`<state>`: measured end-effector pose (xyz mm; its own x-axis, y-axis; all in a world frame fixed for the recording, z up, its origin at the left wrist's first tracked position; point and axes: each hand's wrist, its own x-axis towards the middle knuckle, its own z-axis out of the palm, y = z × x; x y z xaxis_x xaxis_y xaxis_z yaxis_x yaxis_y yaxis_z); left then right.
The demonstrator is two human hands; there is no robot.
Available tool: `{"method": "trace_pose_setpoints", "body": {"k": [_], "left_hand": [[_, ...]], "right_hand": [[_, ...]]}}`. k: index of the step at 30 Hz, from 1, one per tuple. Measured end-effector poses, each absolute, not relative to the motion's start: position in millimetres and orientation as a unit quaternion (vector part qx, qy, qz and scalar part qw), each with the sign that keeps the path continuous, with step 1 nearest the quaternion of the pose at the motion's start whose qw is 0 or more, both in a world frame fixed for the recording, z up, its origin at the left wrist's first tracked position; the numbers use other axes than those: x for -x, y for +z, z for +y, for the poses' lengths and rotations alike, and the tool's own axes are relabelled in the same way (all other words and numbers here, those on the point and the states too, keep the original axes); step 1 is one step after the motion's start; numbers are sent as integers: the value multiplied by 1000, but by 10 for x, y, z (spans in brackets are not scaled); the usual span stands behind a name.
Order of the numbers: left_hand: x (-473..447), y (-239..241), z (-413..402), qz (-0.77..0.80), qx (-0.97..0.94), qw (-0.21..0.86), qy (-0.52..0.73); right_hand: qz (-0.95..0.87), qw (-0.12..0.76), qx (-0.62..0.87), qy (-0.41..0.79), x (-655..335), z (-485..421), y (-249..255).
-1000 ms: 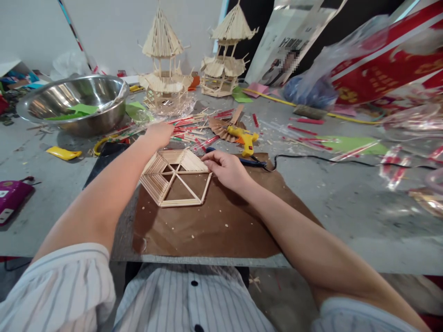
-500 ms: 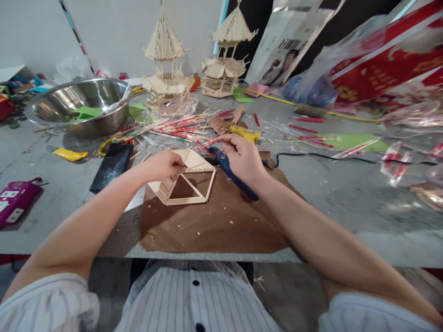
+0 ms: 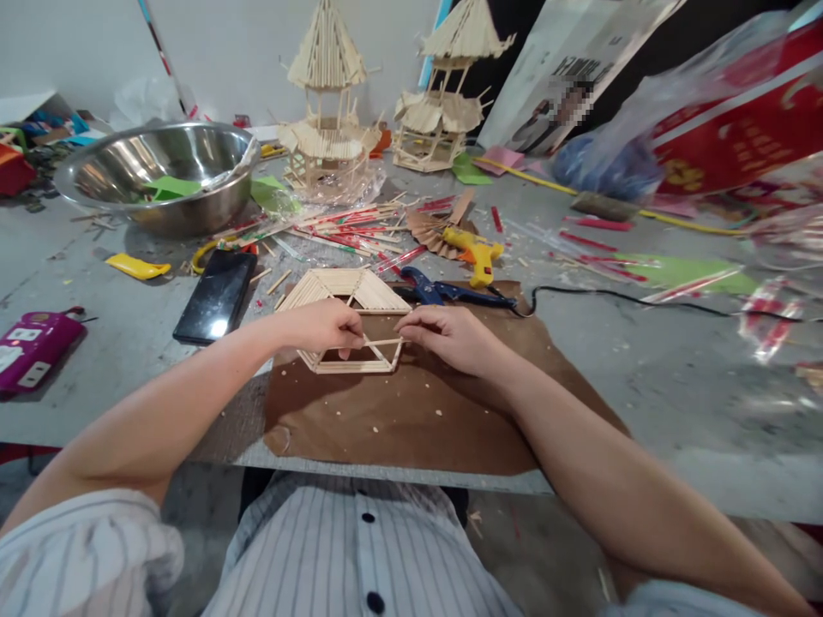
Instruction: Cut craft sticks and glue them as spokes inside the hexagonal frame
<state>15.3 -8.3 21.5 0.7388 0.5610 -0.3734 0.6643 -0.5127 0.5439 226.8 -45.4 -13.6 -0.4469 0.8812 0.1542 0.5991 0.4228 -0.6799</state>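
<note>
Above the hexagonal frame of pale wooden sticks (image 3: pixel 357 367), a short wooden stick (image 3: pixel 384 343) spans the gap between my hands. My left hand (image 3: pixel 331 327) pinches its left end, fingers curled. At the other end, the fingertips of my right hand (image 3: pixel 450 334) close on the stick. Rows of sticks fill the frame's far and left sections, while its near right part is open with bare struts. Blue-handled pliers (image 3: pixel 428 290) lie just beyond my right hand. Brown paper (image 3: pixel 411 437) is under the frame.
A yellow glue gun (image 3: pixel 476 255) and black cable (image 3: pixel 610 300) lie behind the right hand. Left are a phone (image 3: pixel 215 296), yellow cutter (image 3: pixel 136 266) and steel bowl (image 3: pixel 160 214). Two stick pagodas (image 3: pixel 327 137) stand behind loose sticks (image 3: pixel 347 230).
My right hand has come from above the pliers down and toward the frame, meeting my left hand at the short stick. My left hand has moved slightly right and nearer. The view has shifted slightly.
</note>
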Motion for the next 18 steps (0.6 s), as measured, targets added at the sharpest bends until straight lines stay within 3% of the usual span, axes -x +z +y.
{"method": "trace_pose_setpoints", "body": {"k": [8, 18], "left_hand": [[-187, 211, -125, 328, -881, 323, -112], [-185, 147, -110, 344, -888, 298, -70]], "right_hand": [[-832, 180, 443, 280, -2200, -524, -41], [-839, 162, 459, 243, -2176, -517, -137]]}}
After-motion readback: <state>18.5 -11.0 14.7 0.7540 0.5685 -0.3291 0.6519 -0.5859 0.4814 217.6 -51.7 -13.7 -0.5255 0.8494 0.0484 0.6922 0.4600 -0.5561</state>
